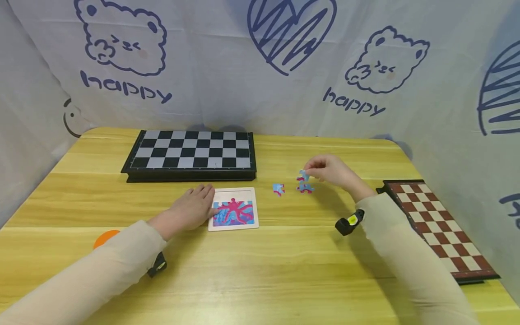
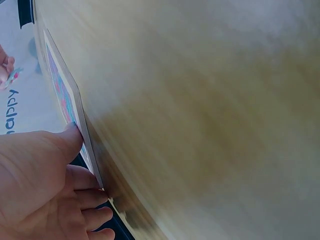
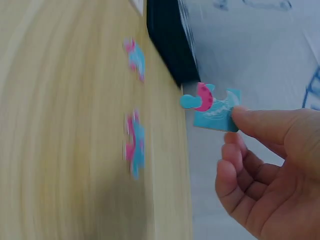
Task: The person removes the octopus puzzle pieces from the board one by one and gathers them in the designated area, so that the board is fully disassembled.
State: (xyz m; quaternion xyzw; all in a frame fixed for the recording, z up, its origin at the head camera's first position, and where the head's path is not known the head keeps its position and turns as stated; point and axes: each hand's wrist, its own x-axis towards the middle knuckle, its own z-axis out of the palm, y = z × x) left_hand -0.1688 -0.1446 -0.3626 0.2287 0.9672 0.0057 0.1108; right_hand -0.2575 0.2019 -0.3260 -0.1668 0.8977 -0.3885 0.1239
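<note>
My right hand [image 1: 331,170] pinches a jigsaw piece [image 3: 217,112] between thumb and fingers, raised above the table. It is blue with a pink curved band and white lines. Below it lies another blue and pink jigsaw piece [image 1: 305,187], and to the left a second loose piece [image 1: 278,188]. A white-framed puzzle board [image 1: 257,208] lies flat, its lower part filled with a pink octopus picture [image 1: 234,212] and its upper strip bare. My left hand [image 1: 191,210] rests at the board's left edge, thumb touching the frame and fingers fairly straight toward the upper left corner.
Behind the puzzle board stands a black and white folding chessboard [image 1: 191,151]. A brown and white chessboard [image 1: 443,225] lies on the right, beside my right forearm. An orange round object [image 1: 106,238] is partly hidden by my left sleeve. A printed cloth [image 1: 211,67] hangs behind the table.
</note>
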